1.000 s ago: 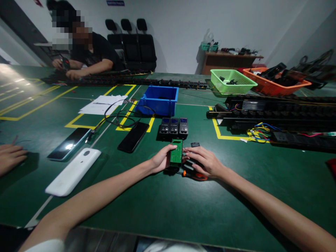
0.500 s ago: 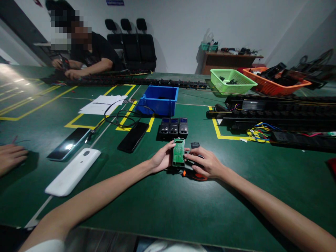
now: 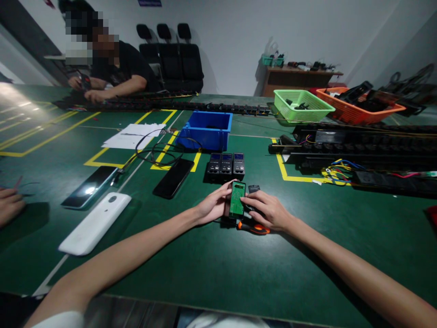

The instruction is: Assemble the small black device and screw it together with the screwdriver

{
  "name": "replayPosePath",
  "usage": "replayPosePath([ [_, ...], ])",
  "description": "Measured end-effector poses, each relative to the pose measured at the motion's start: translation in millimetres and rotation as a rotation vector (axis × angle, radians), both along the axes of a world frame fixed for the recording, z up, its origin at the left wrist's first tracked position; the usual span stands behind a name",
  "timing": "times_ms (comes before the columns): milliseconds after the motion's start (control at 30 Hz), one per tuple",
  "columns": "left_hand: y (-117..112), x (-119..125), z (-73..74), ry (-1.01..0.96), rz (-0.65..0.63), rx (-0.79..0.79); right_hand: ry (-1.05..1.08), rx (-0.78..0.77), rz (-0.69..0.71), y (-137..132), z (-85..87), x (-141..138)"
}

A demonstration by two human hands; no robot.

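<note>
- While the left hand (image 3: 215,205) keeps its grip closed on the left side of a green circuit board (image 3: 237,203), that board is nearer the wearer than the blue bin (image 3: 205,136) and slightly right of it, green face toward the wearer.
- The right hand (image 3: 271,210), nearer than the bin and to its right, has its fingers partly curled, one fingertip at the board's right edge; whether its grip has hold of anything, I cannot tell.
- Three black modules (image 3: 226,165) stand on the worktop (image 3: 205,273) just in front of the bin.
- An orange-and-black handle (image 3: 254,228) lies farther in front of the bin, below the right hand.
- A dark phone (image 3: 174,178) lies in front of the bin, to its left.
- A green basket (image 3: 303,117) stands right of the bin.
</note>
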State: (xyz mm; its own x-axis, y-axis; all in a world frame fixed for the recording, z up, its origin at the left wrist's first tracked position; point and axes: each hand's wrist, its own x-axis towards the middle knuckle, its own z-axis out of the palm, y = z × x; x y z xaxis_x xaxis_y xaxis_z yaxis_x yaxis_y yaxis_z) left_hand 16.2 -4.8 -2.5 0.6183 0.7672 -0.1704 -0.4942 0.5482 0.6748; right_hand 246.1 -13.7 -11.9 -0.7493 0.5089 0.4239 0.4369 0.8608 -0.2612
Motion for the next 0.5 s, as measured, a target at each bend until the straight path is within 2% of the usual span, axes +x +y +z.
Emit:
replayPosePath([
  [500,-0.1,-0.7,0.5,0.0,-0.019,0.004,-0.028,-0.039,-0.014,-0.4,-0.1,-1.6],
])
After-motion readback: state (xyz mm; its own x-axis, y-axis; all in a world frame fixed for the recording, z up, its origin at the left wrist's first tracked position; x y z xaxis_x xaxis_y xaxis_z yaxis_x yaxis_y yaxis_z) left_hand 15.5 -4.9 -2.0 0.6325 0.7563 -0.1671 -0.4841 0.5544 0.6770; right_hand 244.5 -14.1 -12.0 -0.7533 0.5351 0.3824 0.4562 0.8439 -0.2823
